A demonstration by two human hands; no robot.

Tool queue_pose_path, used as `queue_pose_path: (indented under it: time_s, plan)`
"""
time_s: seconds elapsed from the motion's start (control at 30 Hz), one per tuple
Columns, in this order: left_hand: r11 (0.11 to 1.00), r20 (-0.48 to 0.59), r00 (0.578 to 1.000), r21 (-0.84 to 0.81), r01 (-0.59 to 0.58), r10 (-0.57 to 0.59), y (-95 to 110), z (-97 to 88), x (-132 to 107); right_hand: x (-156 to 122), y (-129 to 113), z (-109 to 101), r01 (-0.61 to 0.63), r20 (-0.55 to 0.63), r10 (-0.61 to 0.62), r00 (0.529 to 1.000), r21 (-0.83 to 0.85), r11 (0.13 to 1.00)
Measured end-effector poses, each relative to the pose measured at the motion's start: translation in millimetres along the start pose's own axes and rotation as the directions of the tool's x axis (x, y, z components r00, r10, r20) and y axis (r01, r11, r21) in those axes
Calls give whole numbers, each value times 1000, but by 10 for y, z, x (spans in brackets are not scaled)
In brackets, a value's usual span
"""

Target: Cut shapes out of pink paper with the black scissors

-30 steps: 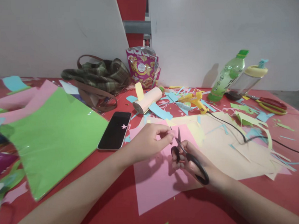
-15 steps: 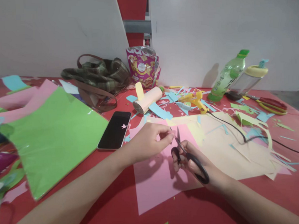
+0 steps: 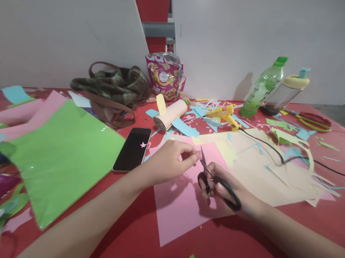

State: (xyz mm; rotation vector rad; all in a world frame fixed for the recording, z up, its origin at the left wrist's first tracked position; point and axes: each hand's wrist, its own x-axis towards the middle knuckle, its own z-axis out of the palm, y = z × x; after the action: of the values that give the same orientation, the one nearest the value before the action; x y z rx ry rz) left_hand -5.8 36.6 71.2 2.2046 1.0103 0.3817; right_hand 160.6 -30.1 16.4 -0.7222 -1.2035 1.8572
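Observation:
My left hand is closed in a pinch, with what looks like a small piece of pink paper at its fingertips. Close by on the right, my right hand has its fingers in the handle loops of black-handled scissors. The blades point up and away, slightly apart, beside the left fingertips. Below both hands lies a pink sheet of paper. A tiny pink paper star rests on a dark phone left of my left hand.
Green sheets lie at left. Behind are a plaid bag, a snack packet, a paper-covered tube and a yellow glue gun with its cord. At right stand a green bottle, a clear jar and more scissors.
The scissor blades have closed somewhat and turned slightly. Both hands stay almost where they were, the left fingertips barely shifted.

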Motion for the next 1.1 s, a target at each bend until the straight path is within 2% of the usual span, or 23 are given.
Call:
queue_pose_path:
  time_s: [0.37,0.73,1.1]
  plan:
    - [998,4,999,-38,45,-45,15,-27,4,-10,39,-8,5,4,-6,1000,42,999]
    - [979,53,997,-191,65,-56,13,-35,8,11,11,10,20,1,-20,1000,-19,1000]
    - [973,55,995,-212,93,-83,5,-39,9,10,51,-31,-5,-15,5,1000,-35,999]
